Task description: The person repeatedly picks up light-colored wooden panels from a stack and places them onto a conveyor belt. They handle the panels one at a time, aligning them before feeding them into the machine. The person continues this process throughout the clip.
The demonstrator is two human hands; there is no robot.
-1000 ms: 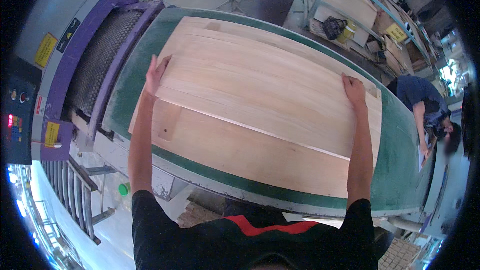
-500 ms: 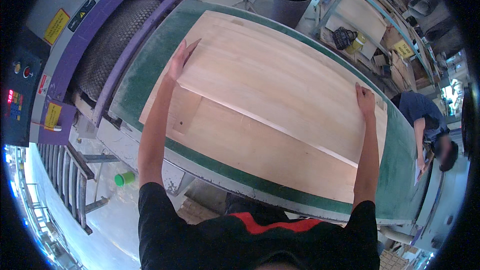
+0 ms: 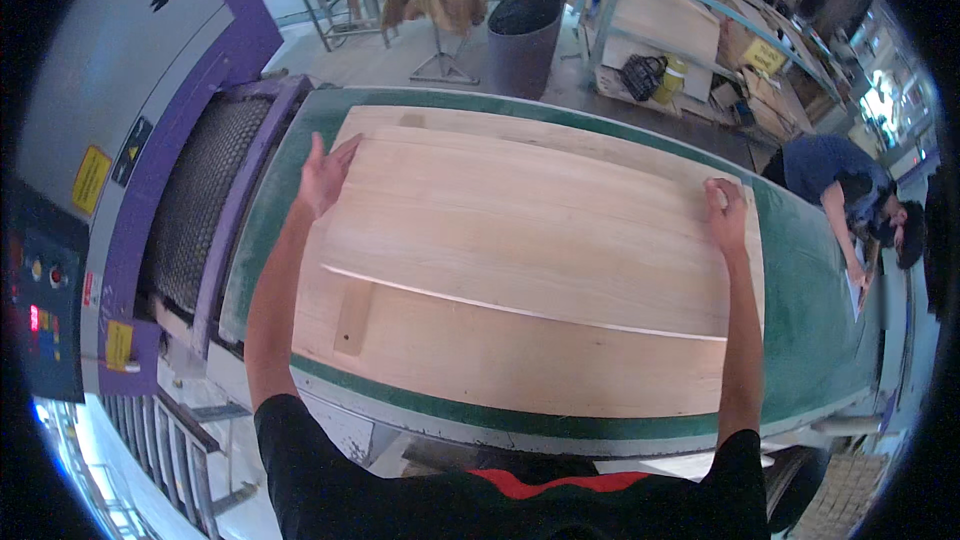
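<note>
A pale wooden board (image 3: 530, 230) lies on top of a larger wooden panel (image 3: 540, 360), leaving a strip of the panel bare along the near side. My left hand (image 3: 325, 178) rests at the board's left end, thumb up and fingers stretched toward its surface. At the opposite end my right hand (image 3: 726, 215) grips the board with bent fingers; their tips are partly hidden. Near the panel's left end is a slightly darker strip (image 3: 352, 320) with a small dark spot. Both pieces lie on a green machine bed (image 3: 810, 310).
To the left stands a purple-and-grey machine (image 3: 235, 50) with a textured dark belt (image 3: 205, 200) and a control panel (image 3: 45, 290). A dark bin (image 3: 525, 40) and a blue-framed rack (image 3: 660, 30) are beyond the bed. A person (image 3: 840, 175) leans over papers at the far right.
The view has turned and shifted, so the bed lies more level. Both hands stay at the board's ends. My left thumb now points upward, spread from the fingers.
</note>
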